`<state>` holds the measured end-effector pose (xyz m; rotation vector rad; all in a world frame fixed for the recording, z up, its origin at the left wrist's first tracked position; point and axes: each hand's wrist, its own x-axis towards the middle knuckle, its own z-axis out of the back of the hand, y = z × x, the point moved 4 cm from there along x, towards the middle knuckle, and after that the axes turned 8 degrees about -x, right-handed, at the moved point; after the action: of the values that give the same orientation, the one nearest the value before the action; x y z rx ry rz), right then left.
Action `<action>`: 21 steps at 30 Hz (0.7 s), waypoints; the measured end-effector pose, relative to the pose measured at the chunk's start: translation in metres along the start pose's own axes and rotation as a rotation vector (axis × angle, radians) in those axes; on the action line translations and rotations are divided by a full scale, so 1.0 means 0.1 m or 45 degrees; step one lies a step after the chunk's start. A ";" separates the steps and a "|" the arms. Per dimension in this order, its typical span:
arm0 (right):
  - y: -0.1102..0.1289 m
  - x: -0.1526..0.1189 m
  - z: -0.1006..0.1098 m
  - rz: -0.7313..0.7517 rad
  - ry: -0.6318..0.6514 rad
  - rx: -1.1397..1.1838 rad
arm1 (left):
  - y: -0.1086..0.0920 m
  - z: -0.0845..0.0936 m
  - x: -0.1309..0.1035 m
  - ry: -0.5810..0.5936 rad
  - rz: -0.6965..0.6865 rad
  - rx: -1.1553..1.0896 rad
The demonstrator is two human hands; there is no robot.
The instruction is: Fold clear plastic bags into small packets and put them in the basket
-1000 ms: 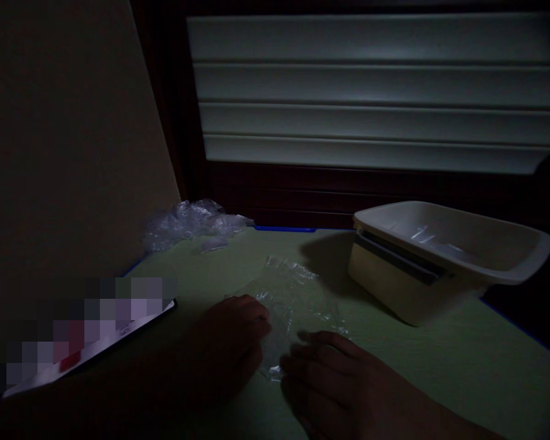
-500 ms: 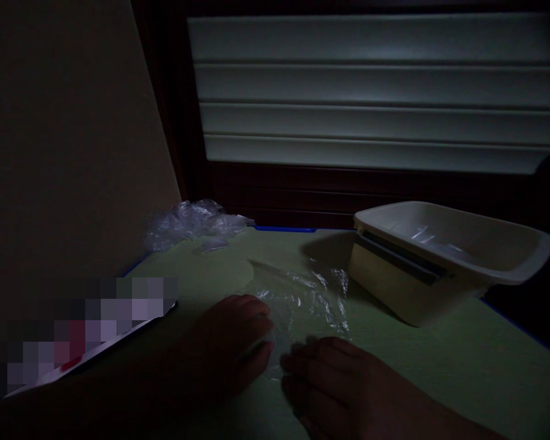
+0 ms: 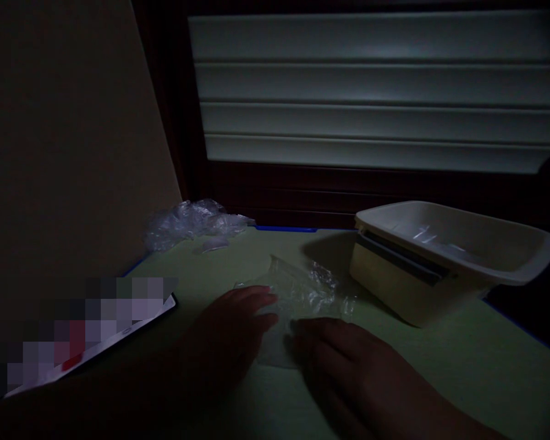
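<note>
A clear, crinkled plastic bag (image 3: 297,290) lies on the green tabletop (image 3: 476,360) in front of me. My left hand (image 3: 238,330) rests on its left part, fingers apart and bent a little over the film. On the lower right part of the bag lies my right hand (image 3: 348,366), palm down with its fingers stretched toward the left hand. Neither hand visibly grips the plastic. Dim light hides the undersides of both hands.
A cream plastic bin (image 3: 394,275) with clear plastic inside stands at the right. Crumpled clear bags (image 3: 192,223) are heaped at the back left. A flat, partly blurred-out object (image 3: 119,324) lies at the left. Behind the table is a slatted panel (image 3: 371,91).
Both hands have shifted slightly away from me over the bag. The bag's far corner has moved and more of its near edge shows. The left fingers are a little more spread.
</note>
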<state>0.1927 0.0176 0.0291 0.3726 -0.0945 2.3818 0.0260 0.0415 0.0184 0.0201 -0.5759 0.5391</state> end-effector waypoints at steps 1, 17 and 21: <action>-0.03 0.00 -0.01 -0.050 0.022 -0.012 | -0.03 0.02 0.01 0.013 -0.044 0.000; 0.04 0.03 -0.03 0.032 0.099 0.034 | -0.13 0.05 0.04 0.120 -0.206 -0.275; -0.03 0.03 -0.04 -0.087 0.043 0.043 | -0.14 0.07 0.05 0.045 -0.221 -0.268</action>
<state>0.1920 0.0227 0.0264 0.3460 -0.0251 2.3238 0.0325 0.0305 0.0286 -0.1378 -0.5877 0.3076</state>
